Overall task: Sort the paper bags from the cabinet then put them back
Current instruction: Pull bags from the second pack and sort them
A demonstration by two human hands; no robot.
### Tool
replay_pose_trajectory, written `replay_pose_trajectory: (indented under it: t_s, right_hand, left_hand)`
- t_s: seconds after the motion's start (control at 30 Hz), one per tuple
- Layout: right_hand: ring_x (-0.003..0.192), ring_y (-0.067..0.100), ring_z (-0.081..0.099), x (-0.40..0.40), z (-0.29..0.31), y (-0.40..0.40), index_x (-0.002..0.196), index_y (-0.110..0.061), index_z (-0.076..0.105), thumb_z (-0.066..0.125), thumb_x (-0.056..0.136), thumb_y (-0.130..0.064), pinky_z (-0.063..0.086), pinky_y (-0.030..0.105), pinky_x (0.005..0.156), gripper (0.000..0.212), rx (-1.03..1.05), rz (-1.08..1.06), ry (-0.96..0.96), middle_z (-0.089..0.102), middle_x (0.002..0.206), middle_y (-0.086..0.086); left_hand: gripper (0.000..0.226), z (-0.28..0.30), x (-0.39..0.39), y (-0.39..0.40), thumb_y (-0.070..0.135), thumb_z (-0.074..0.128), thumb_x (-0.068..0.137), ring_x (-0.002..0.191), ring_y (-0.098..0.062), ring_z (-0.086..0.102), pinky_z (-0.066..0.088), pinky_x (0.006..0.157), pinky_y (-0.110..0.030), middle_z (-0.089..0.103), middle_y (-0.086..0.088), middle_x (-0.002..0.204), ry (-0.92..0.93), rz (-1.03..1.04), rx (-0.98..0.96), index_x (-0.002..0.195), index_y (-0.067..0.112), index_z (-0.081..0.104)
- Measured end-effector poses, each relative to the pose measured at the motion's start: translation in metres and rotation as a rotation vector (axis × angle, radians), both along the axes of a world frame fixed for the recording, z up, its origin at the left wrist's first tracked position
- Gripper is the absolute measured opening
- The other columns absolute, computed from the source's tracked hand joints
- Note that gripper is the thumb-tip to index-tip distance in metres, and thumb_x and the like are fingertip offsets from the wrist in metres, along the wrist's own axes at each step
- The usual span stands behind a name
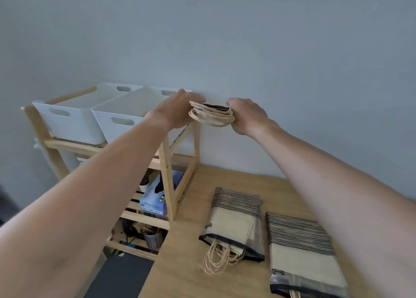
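Head view: left hand and right hand both gripping one bag stack above shelf; two stacks flat on bench.

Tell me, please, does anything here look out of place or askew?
Nothing looks damaged or spilled. The two stacks of paper bags lie flat on the table, slightly angled, and both hands hold a bundle of bags by the shelf.
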State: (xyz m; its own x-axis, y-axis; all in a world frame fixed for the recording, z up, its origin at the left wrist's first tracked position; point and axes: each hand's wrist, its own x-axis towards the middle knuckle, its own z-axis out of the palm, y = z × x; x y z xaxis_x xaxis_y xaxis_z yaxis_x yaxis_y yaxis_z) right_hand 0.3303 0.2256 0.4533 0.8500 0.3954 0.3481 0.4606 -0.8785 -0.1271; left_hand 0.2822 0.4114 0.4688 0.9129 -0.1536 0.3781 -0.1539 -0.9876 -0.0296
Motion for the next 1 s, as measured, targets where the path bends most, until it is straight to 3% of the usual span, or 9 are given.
replay_pose_trajectory:
  t_s: [0.1,0.23,0.33,0.43,0.53,0.63,0.8,0.9,1.0]
  right_hand:
    - [0.087,0.031,0.050,0.022,0.010,0.051,0.088,-0.014,0.050,0.045,0.086,-0.002,0.039,0.035,0.066,0.013,0.029,0.075,-0.058,0.059,0.095,0.007]
    - [0.101,0.037,0.059,0.062,0.011,0.117,0.088,-0.015,0.046,0.043,0.086,-0.002,0.039,0.035,0.068,0.014,0.036,0.161,-0.056,0.065,0.106,0.013]
    - [0.107,0.037,0.061,0.081,0.007,0.164,0.097,-0.015,0.055,0.045,0.089,-0.003,0.037,0.033,0.070,0.017,0.021,0.207,-0.058,0.067,0.112,0.014]
    - [0.111,0.037,0.061,0.101,-0.001,0.203,0.109,-0.013,0.060,0.047,0.089,-0.005,0.044,0.035,0.076,0.025,0.011,0.256,-0.038,0.067,0.115,0.014]
    - [0.114,0.036,0.061,0.121,-0.013,0.237,0.109,-0.011,0.061,0.048,0.086,-0.008,0.053,0.041,0.086,0.026,-0.027,0.230,0.020,0.066,0.115,0.013]
    - [0.116,0.037,0.060,0.131,-0.022,0.259,0.113,-0.008,0.063,0.049,0.089,-0.004,0.051,0.042,0.087,0.029,-0.108,0.155,0.053,0.065,0.119,0.016]
    - [0.122,0.034,0.058,0.149,-0.037,0.278,0.130,-0.009,0.060,0.056,0.093,-0.011,0.048,0.036,0.093,0.037,-0.350,0.047,0.359,0.059,0.134,0.014]
    - [0.118,0.028,0.061,0.150,-0.036,0.287,0.135,-0.013,0.059,0.074,0.087,-0.034,0.049,0.033,0.086,0.054,-0.653,0.037,0.524,0.061,0.136,0.004]
    - [0.117,0.027,0.061,0.150,-0.040,0.291,0.147,-0.016,0.042,0.082,0.080,-0.036,0.046,0.031,0.080,0.081,-0.726,0.042,0.578,0.059,0.138,0.006]
  left_hand:
    - [0.010,0.001,0.025,0.056,0.022,0.044,0.081,0.072,-0.024,0.061,0.055,0.067,-0.040,0.061,0.007,0.077,-0.035,-0.015,-0.108,0.081,0.030,0.050]
    - [0.021,0.004,0.052,0.121,0.015,0.048,0.081,0.081,-0.027,0.064,0.055,0.074,-0.040,0.067,0.009,0.095,-0.018,0.015,-0.115,0.097,0.022,0.061]
    - [0.015,0.000,0.063,0.159,0.009,0.052,0.081,0.074,-0.027,0.063,0.053,0.067,-0.040,0.069,0.001,0.082,-0.050,0.057,-0.067,0.090,0.016,0.062]
    - [0.016,-0.022,0.094,0.210,0.014,0.054,0.080,0.071,-0.023,0.063,0.054,0.066,-0.041,0.067,0.006,0.080,0.020,0.130,-0.102,0.091,0.025,0.057]
    - [0.026,-0.023,0.097,0.229,0.019,0.056,0.088,0.106,-0.027,0.063,0.052,0.089,-0.045,0.064,0.005,0.110,0.160,0.131,-0.119,0.112,0.031,0.055]
    - [0.045,-0.033,0.110,0.249,0.019,0.053,0.097,0.132,-0.025,0.046,0.036,0.110,-0.038,0.050,-0.005,0.142,0.291,0.256,-0.068,0.140,0.018,0.046]
    - [0.036,-0.051,0.136,0.266,0.011,0.052,0.092,0.120,-0.024,0.056,0.047,0.098,-0.037,0.060,0.000,0.128,0.436,0.285,-0.035,0.123,0.028,0.058]
    - [0.057,-0.057,0.149,0.268,0.008,0.069,0.081,0.118,-0.024,0.057,0.049,0.095,-0.036,0.057,0.001,0.131,0.487,0.325,-0.040,0.131,0.032,0.055]
    - [0.071,-0.060,0.155,0.268,0.012,0.077,0.076,0.118,-0.023,0.056,0.044,0.086,-0.031,0.055,0.001,0.133,0.569,0.365,-0.018,0.137,0.033,0.049]
